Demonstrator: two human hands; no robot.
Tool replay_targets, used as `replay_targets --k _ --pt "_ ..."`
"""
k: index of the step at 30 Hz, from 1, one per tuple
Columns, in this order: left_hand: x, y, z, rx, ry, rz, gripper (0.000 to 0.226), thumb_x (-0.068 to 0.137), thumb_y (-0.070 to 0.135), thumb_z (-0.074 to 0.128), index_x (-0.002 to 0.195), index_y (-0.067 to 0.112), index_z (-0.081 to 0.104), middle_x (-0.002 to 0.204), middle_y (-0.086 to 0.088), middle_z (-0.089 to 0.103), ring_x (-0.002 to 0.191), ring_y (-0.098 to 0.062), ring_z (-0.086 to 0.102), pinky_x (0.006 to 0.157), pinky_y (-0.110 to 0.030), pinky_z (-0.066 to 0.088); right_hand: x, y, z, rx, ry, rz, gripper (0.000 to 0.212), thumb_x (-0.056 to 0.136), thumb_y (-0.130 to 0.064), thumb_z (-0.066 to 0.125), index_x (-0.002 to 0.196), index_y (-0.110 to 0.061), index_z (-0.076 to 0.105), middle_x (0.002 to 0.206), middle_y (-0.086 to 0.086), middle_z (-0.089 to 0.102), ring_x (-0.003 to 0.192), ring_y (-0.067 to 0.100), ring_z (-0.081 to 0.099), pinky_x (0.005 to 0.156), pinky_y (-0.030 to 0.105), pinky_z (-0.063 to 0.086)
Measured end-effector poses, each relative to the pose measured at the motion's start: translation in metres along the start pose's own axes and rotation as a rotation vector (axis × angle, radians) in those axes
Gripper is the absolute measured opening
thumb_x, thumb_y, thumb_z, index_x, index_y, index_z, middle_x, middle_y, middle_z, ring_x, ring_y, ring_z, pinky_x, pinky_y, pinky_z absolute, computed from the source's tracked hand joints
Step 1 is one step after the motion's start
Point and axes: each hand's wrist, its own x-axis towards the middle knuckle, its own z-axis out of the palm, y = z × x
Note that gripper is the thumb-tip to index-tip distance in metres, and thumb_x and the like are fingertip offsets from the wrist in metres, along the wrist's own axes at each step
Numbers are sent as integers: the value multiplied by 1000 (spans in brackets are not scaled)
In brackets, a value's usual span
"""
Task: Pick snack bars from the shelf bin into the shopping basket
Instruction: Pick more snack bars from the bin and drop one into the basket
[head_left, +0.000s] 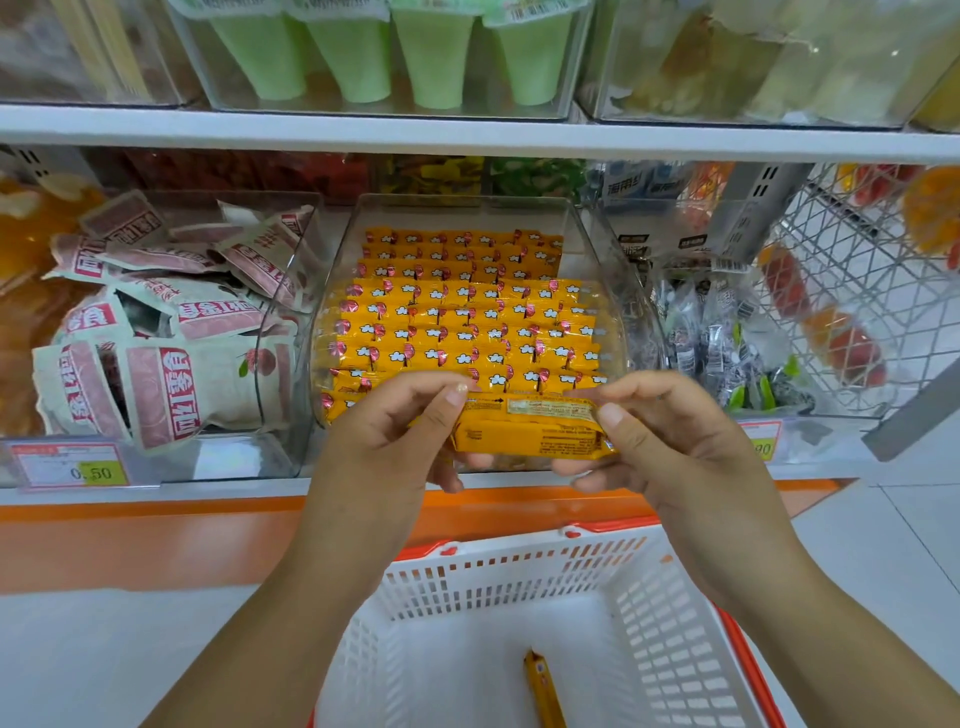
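A clear shelf bin (602, 244) holds several rows of orange snack bars (457, 317). In front of the bin, my left hand (395, 436) and my right hand (660, 441) grip the two ends of a small stack of orange bars (530, 428), printed back side up. Below the hands stands a white shopping basket (498, 582) with an orange rim. One orange bar (543, 686) lies on the basket floor.
Pink-and-white snack bags (156, 332) fill the bin to the left. Dark wrapped sweets (722, 343) sit in the bin to the right, beside a wire rack (852, 270). A price tag (72, 467) hangs on the shelf edge. Green cups (389, 52) stand on the shelf above.
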Motion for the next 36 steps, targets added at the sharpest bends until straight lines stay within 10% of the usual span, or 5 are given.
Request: replay_targets --k 5,12,17,23,36 --pt "2 2 -3 -35 -96 -51 33 78 27 68 110 36 66 93 9 76 82 -14 74 64 -21 57 2 4 -7 65 -113 58 57 58 -42 88 109 -22 70 91 14 75 91 33 73 79 29 58" --pt "22 10 8 428 -92 99 17 88 45 60 104 47 64 88 30 68 89 11 60 70 -5 47 16 -18 -12 -338 -17 -55 35 74 -28 68 109 -25 66 86 -1 76 78 14 71 75 26 55" --pt "101 19 32 752 -75 355 39 94 45 58 131 34 59 130 13 59 123 -8 50 103 -35 44 80 -40 -31 -611 97 -218 23 87 -16 69 107 -23 60 76 -8 72 64 -3 65 56 7 45" --pt "183 -1 65 1086 -226 366 44 98 51 48 135 29 52 122 -1 63 110 -24 59 86 -34 50 150 -42 -34 -1061 166 -360 18 89 -28 70 104 -26 60 83 -11 62 67 0 57 57 4 37" --pt "197 -22 56 1193 -218 348 58 95 62 43 144 30 44 148 4 47 135 -21 42 107 -35 35 237 -46 -21 -1610 -349 -208 25 91 -40 64 110 -26 62 106 -2 57 102 17 54 83 31 46"
